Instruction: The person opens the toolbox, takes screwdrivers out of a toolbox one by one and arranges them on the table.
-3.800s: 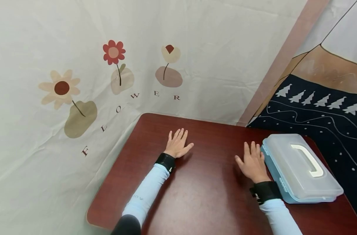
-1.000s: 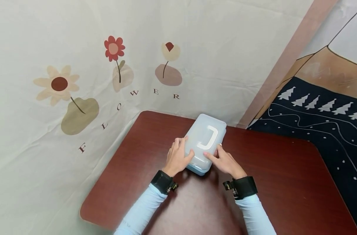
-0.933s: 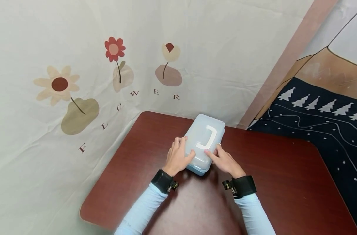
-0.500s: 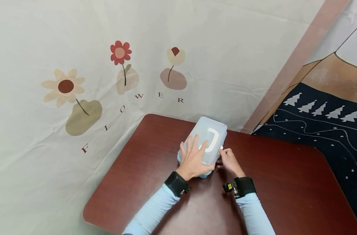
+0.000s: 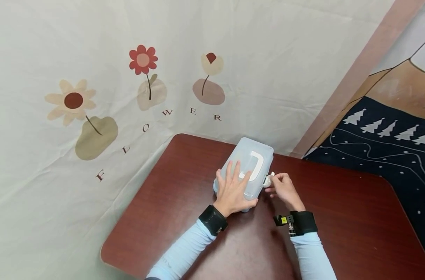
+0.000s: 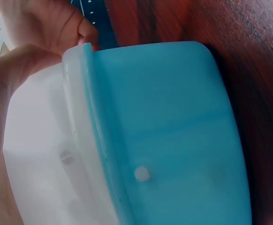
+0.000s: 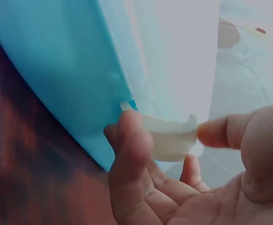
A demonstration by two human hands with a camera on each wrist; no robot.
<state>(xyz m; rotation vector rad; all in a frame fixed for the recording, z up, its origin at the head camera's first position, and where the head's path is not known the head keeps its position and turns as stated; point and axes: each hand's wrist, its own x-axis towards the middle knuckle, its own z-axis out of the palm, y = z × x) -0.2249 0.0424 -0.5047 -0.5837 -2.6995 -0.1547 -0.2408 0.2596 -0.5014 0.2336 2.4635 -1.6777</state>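
Note:
A storage box with a light blue base [image 6: 174, 93] and a cloudy, see-through lid [image 5: 243, 151] sits on the table in front of me. On the lid lies a white carrying handle [image 5: 258, 165]. My left hand [image 5: 231, 194] rests spread on the near part of the lid, thumb reaching over the near end. At the box's right side, my right hand [image 5: 285, 190] pinches a white latch [image 7: 171, 140] between thumb and fingers. That latch stands out from the box wall, swung away from the lid edge. The lid is still seated on the base.
The reddish-brown table [image 5: 342, 210] extends around the box, its rounded far edge close to a white cloth backdrop [image 5: 279, 70] printed with flowers. A dark cloth [image 5: 391, 155] with white trees hangs at the right.
The box has come from the table's right side to the middle. My left hand moved from its left side onto the lid. My right hand took the latch and drew it outward.

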